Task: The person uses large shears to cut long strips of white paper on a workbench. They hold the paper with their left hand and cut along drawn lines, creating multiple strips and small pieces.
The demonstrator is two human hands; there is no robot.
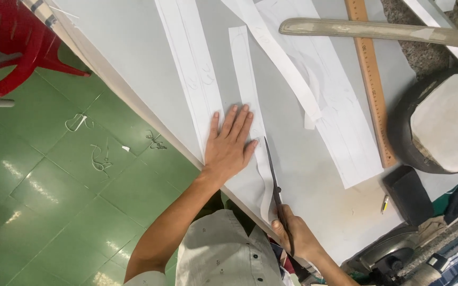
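Two hands at work, my left hand [229,145] spread flat on white paper strip [250,106], my right hand [295,235] closed around scissors [274,180], blades slightly parted, grey desk [133,42] beneath.

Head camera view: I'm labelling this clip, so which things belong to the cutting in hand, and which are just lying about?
In use:
- left hand, flat on the white paper strip
- right hand, holding the scissors in the strip

Lying about:
- wooden ruler
- long grey bar
- loose paper strip
- red plastic chair
- thread scraps on the green floor
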